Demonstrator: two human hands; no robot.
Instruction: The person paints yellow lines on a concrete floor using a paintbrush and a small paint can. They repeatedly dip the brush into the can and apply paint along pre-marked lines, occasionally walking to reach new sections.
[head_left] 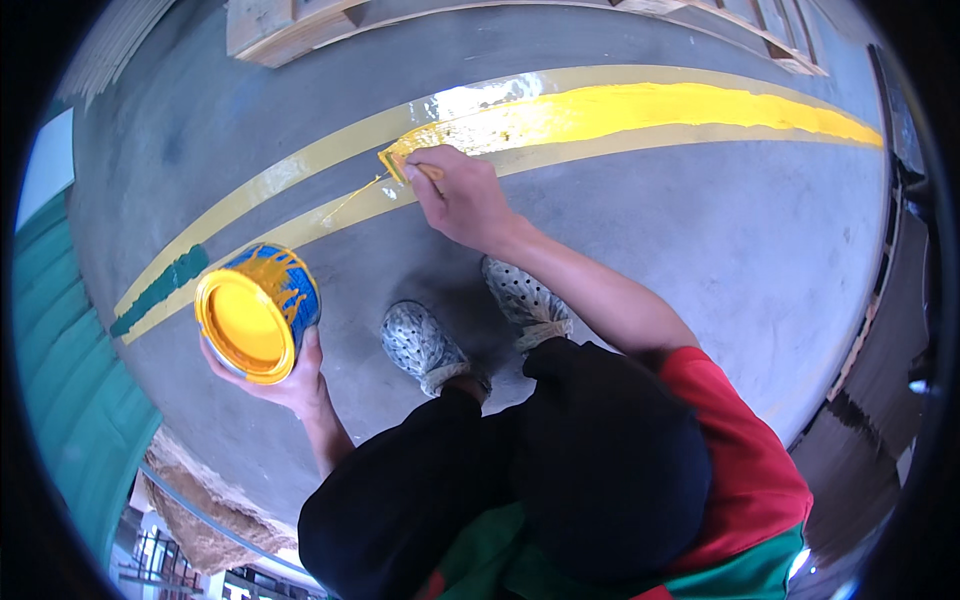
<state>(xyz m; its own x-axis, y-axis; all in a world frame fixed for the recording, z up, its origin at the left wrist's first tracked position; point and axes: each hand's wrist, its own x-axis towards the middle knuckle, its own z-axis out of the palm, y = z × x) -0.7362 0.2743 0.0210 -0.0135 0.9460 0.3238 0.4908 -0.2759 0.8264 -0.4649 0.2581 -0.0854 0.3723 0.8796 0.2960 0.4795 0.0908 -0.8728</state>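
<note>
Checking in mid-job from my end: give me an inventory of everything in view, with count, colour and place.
floor: 1, grey, underfoot
tape strips: 2, pale yellow, along the floor
paint stripe: 1, bright yellow, between the tape strips, centre to right
green patch: 1, dark green, between the tape strips, far left
wooden pallet: at least 1, pale wood, top edge
ribbed sheet: 1, green, left edge
paint can: 1, blue with yellow drips, lower left
brush: 1, yellow bristles, at the paint stripe's left end
background clutter: too unclear to count
clogs: 2, mottled grey-white, centre
trousers: black, bottom
shirt: red and green, lower right
left hand: 1, bare, holding the paint can
right hand: 1, bare, holding the brush
</note>
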